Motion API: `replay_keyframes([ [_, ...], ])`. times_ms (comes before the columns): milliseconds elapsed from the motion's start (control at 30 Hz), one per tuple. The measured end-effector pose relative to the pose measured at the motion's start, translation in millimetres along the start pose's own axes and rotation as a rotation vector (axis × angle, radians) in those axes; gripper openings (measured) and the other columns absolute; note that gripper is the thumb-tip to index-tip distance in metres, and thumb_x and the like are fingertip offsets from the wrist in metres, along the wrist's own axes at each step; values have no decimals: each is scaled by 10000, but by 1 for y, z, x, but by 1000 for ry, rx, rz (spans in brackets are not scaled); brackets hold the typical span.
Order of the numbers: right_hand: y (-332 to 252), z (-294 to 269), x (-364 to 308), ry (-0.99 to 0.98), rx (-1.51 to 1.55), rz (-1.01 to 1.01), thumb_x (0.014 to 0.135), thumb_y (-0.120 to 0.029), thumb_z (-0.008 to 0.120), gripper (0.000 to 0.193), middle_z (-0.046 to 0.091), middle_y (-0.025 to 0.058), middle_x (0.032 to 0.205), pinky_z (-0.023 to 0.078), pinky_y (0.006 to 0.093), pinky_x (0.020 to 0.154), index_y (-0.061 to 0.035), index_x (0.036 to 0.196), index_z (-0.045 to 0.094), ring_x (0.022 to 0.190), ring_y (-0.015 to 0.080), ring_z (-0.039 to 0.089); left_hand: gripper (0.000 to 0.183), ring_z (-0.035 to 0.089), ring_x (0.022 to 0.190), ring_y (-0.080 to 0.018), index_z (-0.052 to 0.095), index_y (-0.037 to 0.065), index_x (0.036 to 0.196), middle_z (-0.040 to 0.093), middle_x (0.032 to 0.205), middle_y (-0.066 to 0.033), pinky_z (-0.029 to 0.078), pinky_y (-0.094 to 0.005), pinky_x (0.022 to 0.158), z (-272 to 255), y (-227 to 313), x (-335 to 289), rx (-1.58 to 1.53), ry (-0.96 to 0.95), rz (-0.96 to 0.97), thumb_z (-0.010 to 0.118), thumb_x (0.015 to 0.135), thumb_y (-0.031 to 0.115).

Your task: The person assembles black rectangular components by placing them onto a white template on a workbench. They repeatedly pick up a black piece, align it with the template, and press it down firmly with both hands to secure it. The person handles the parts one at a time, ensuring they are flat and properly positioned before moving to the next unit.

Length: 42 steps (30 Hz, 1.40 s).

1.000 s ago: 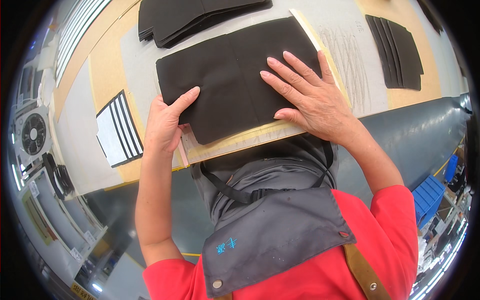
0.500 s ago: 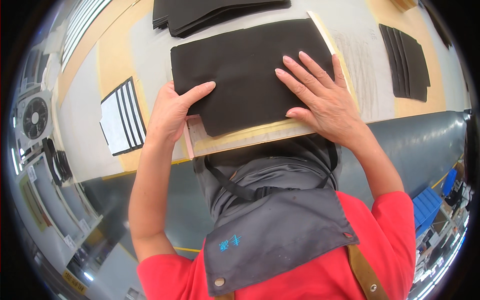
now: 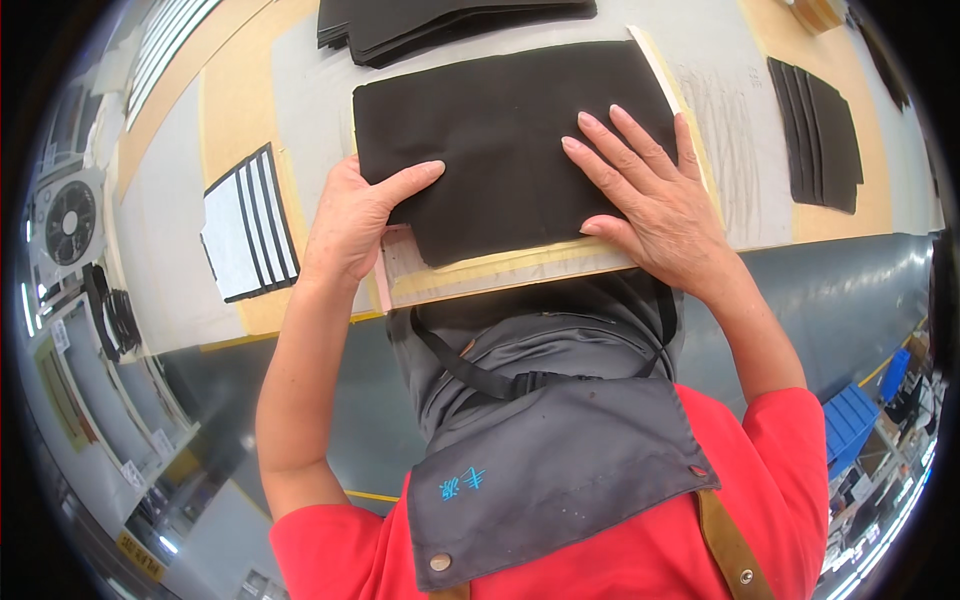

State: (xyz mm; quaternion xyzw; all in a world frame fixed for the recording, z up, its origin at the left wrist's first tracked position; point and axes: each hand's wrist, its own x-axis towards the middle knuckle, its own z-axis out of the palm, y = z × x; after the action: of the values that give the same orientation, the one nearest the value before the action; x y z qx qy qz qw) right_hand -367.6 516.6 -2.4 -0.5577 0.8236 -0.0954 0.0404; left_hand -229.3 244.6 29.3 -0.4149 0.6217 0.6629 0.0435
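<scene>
A black sheet [image 3: 500,150], flat with a notch at its near left corner, lies on the worktable in front of me. My left hand [image 3: 365,215] pinches its left edge: the thumb rests on top and the other fingers are mostly hidden at or under the edge. Fingers spread, my right hand [image 3: 655,195] lies flat on the right part of the sheet. Under the sheet, a board [image 3: 500,275] with yellow tape and pale strips shows along the near and right sides.
A stack of black sheets [image 3: 450,25] lies beyond. Overlapping white pieces with black edges [image 3: 255,225] are on the left, overlapping black pieces [image 3: 815,135] on the right. A fan [image 3: 70,222] stands far left; blue bins [image 3: 850,425] are at lower right.
Both hands and the sheet keep the same pose relative to each other. The view has shifted slightly, so the table things appear a little further right.
</scene>
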Motion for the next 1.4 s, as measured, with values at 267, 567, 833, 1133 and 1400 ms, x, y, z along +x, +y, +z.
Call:
replay_keyframes([
  [267,1,-3,1,-2,-25,0,961,-556,569,712,388,-30,1649,82,572,1275,-246,1586,424,1547,214,299,462,693,1002,-141,666,-33,1229,742,1083,-97,541,-271,906,-21,9,7,241,-85,89,837,863,193],
  [567,-1,-4,2,-27,-75,0,961,-571,537,721,376,-31,1657,79,569,1280,-250,1595,412,1549,214,292,547,630,857,-86,600,-70,1329,662,933,-17,555,-243,752,-42,20,0,489,-71,142,800,904,211],
  [833,-1,-4,3,-36,-76,4,963,-573,528,720,378,-32,1655,68,569,1284,-250,1595,412,1553,220,283,448,668,766,-110,626,-40,1271,662,846,-17,574,-263,708,-45,14,0,531,18,168,784,897,147],
  [1133,0,-3,3,-43,-86,9,959,-619,479,731,373,-31,1656,57,568,1287,-269,1597,410,1557,221,275,395,673,713,-110,643,-17,1219,681,815,-23,565,-264,687,-44,15,1,570,36,178,783,877,123],
  [1400,0,-2,2,-38,-88,12,946,-644,461,744,362,-41,1661,61,564,1293,-284,1595,410,1560,213,263,398,685,730,-119,648,-14,1209,694,798,-32,577,-272,700,-44,9,4,700,68,283,794,866,125],
])
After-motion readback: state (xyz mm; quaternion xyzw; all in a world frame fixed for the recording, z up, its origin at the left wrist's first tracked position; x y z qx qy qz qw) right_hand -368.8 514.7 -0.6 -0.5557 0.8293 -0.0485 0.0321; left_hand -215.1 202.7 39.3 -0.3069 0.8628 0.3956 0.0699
